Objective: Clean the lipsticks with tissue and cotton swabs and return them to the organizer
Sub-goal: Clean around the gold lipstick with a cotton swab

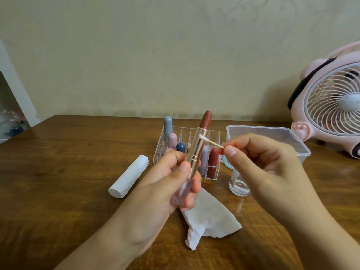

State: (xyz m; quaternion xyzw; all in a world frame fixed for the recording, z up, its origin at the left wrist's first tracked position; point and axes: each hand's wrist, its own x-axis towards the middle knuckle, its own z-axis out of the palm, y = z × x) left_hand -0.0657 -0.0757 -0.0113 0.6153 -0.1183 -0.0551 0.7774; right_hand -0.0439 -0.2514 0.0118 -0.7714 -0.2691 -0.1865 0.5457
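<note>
My left hand [171, 184] grips an uncapped lipstick [196, 147] upright, with a rose-gold barrel, a pale purple base and a brown-red bullet twisted out. Between thumb and forefinger, my right hand [259, 162] pinches a cotton swab [211, 142]; its white tip touches the gold barrel just below the bullet. Behind the hands stands the clear organizer [187, 133] holding several capped lipsticks in blue, pink, navy, lilac and red. A crumpled tissue [210, 217] lies on the wooden table under my left hand.
A white tissue roll [128, 176] lies to the left of the organizer. A small clear bottle [238, 184] stands beneath my right hand, a clear plastic box [272, 137] behind it. A pink desk fan [331, 106] sits at the far right against the wall.
</note>
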